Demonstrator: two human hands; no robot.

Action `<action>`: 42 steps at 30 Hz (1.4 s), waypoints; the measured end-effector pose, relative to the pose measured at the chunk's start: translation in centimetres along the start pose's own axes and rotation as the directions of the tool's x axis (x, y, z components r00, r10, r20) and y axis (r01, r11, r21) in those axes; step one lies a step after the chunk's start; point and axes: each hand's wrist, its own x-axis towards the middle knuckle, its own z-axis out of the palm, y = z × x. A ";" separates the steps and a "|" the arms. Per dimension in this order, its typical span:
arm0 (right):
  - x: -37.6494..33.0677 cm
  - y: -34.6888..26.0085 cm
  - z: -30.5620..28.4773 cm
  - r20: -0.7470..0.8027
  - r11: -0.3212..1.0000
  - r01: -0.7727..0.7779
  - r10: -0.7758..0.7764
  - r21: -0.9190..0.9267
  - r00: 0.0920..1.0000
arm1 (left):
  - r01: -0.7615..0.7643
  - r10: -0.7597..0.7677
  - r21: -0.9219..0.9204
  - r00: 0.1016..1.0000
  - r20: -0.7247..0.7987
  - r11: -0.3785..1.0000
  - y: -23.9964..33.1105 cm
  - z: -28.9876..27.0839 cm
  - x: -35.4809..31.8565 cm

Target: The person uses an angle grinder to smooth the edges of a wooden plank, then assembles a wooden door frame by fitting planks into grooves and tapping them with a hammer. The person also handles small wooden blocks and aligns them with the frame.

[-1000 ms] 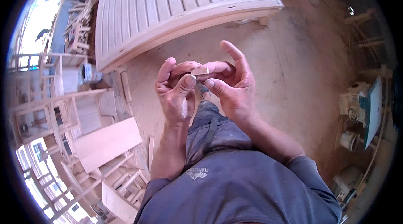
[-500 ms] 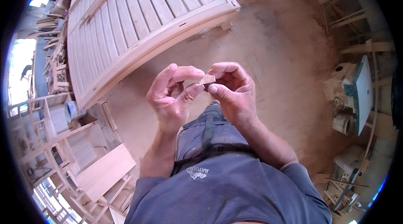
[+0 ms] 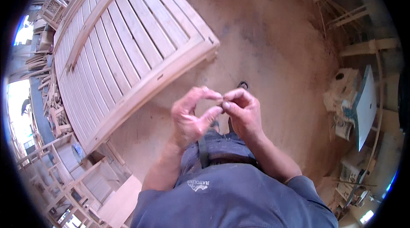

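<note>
A small light-brown wooden piece [image 3: 220, 102] sits between the fingertips of both hands in front of my waist, mostly covered by the fingers. My right hand [image 3: 244, 113] pinches it between thumb and forefinger. From the other side, my left hand [image 3: 190, 114] curves its thumb and fingers into a ring, the tips meeting the piece. The left fingers are slightly smeared. Ahead and to the left lies a large slatted wooden panel [image 3: 141, 42] with a thick frame and several slots along its edge; neither hand touches it.
At the lower left stand open wooden frames [image 3: 64, 176] and a flat board [image 3: 121, 200]. Wood offcuts [image 3: 47, 78] are piled at the far left. On the right is a machine with a pale flat table [image 3: 366, 108]. The floor [image 3: 273, 57] is dusty brown.
Both hands and the wooden piece sit lower in the picture and a little further right. The piece is turned and more covered by fingers. The panel has shifted left as the view moved.
</note>
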 end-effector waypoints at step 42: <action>113.7 -35.0 -1.6 -0.093 0.955 -0.296 0.292 -0.035 0.952 | 0.418 -0.435 -0.128 0.826 -0.359 0.899 -21.0 -17.1 108.8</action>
